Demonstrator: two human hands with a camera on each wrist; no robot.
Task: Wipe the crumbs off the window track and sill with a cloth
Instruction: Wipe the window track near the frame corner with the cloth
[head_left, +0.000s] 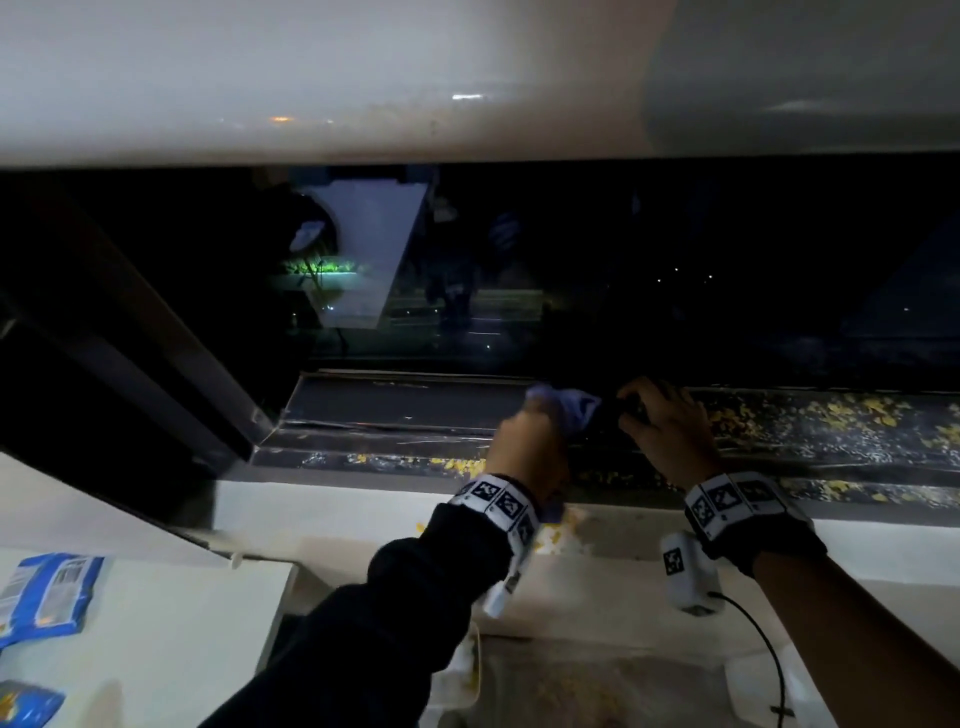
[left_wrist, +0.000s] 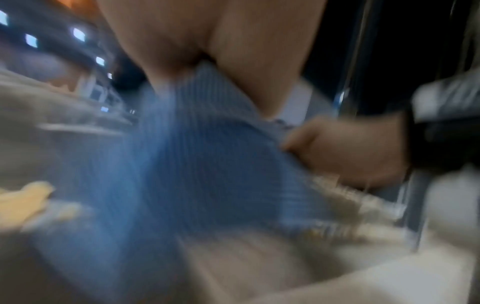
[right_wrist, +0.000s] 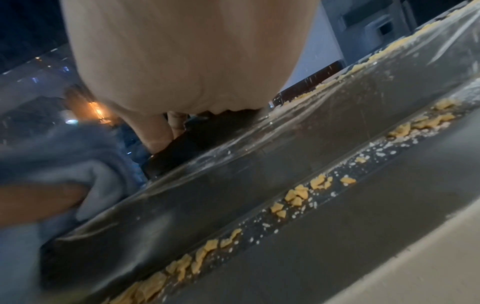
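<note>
My left hand (head_left: 530, 436) grips a bunched blue cloth (head_left: 569, 410) on the dark window track (head_left: 389, 410); its wrist view is motion-blurred, with the cloth (left_wrist: 207, 164) filling the middle. My right hand (head_left: 636, 408) sits just right of the cloth, fingers curled round a small dark object (right_wrist: 197, 144) that rests on the track; I cannot tell what it is. Yellow crumbs (head_left: 857, 415) cover the track to the right. More crumbs (right_wrist: 298, 193) line the front channel, and some lie on the white sill (head_left: 623, 519) under my left wrist.
The dark window glass (head_left: 571, 270) rises right behind the track. Two blue snack bags (head_left: 52, 592) lie on a white surface at the lower left. Below the sill stands a white tray (head_left: 737, 691) holding crumbs. A black cable (head_left: 769, 649) hangs from my right wrist.
</note>
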